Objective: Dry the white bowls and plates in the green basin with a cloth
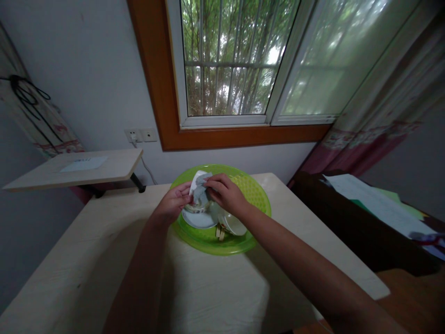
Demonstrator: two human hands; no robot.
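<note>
Left hand (173,202) curled on white dish (196,176), apparently steadying it; right hand (228,194) pinches grey cloth (200,191) against it.

the tray (205,240) looks glossy plastic, the cloth (200,192) matt, the plate (197,221) smooth, the table (212,292) wood-grained.

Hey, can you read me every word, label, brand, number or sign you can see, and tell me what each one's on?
None can be read.
Sheet on the raised shelf: dark marks like writing, too small and blurred to read.
White papers at the far right: too blurred to tell any text.
Dishes in the green tray: small marks, too blurred to tell pattern from print.
</note>
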